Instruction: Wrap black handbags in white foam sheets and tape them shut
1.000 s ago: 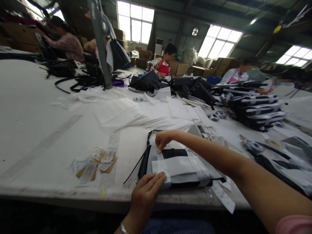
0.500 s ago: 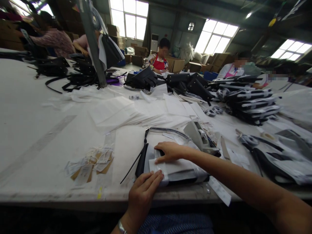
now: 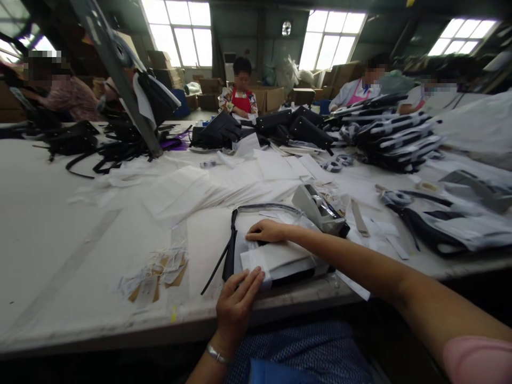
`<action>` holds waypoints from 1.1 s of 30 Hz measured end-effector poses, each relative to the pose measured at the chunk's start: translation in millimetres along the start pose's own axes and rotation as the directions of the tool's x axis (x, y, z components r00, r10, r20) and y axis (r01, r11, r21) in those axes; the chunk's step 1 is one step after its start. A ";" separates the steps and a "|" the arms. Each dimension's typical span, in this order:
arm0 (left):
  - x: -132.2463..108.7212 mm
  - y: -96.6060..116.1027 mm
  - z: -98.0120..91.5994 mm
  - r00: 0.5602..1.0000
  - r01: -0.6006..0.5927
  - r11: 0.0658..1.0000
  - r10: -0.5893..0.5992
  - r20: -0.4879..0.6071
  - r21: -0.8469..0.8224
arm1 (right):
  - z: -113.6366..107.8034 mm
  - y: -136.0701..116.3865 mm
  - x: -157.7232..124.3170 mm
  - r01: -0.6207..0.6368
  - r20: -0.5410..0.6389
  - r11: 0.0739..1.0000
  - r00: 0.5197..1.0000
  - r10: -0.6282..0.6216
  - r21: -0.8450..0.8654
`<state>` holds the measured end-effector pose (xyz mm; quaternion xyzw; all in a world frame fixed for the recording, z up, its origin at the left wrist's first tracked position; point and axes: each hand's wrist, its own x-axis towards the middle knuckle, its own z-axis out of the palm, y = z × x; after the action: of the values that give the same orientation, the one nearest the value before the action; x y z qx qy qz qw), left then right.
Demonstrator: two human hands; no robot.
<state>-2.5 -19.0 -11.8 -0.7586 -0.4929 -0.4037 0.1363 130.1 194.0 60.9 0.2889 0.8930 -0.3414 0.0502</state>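
Note:
A black handbag (image 3: 229, 259) partly wrapped in white paper lies flat near the table's front edge. Its strap (image 3: 266, 207) curves along the far side, and a thin black end hangs out to the left. My left hand (image 3: 239, 296) rests its outstretched fingers on the near edge of the white wrapping (image 3: 280, 257), over clear tape. On the far part of the wrapping lies my right hand (image 3: 267, 231), fingers reaching left and slightly bent, pressing down on it. Whatever is under the right palm is hidden. A grey tape dispenser (image 3: 316, 208) stands just behind the right forearm.
Paper tags with strings (image 3: 160, 272) lie to the left. White paper sheets (image 3: 188, 186) spread across the middle. A stack of wrapped bags (image 3: 396, 138) stands far right, another black bag (image 3: 436, 229) nearer. A metal post (image 3: 124, 74) rises at left. Several people sit opposite.
The view has swung right and levelled out. On the bag, my right hand's fingers have drawn closer together near the far edge; my left hand remains at the near edge.

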 end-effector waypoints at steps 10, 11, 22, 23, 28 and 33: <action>1.4 3.3 -1.7 1.000 -0.017 1.000 0.017 -0.009 0.005 | 26.5 -14.7 -40.6 -0.028 -0.424 0.983 0.904 -0.052 -0.182; 3.7 3.8 -6.1 1.000 0.010 1.000 -0.010 0.017 -0.023 | 23.9 -13.6 -48.4 -0.038 -0.462 0.980 0.885 -0.058 -0.195; 21.8 -60.3 -21.9 0.869 0.493 0.853 -0.491 0.058 -0.170 | 34.2 34.0 -173.2 -0.646 -0.665 0.763 0.564 0.490 0.013; 22.3 -66.9 -13.1 0.851 0.524 0.829 -0.519 0.080 -0.194 | 33.0 35.4 -173.9 -0.664 -0.640 0.746 0.555 0.532 0.044; 29.9 -74.2 8.1 0.818 0.566 0.739 -0.558 0.140 -0.364 | 19.4 35.8 -164.6 -0.614 -0.546 0.748 0.547 0.634 0.253; 53.2 -60.2 -33.5 0.785 0.567 0.652 -0.613 0.090 -0.503 | 13.8 22.9 -154.1 -0.316 -0.664 0.808 0.460 0.589 0.498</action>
<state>-60.2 23.4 37.8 -0.5461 -0.5825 -0.5732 -0.1841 268.8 124.7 81.3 0.6428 0.6425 -0.2823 -0.3070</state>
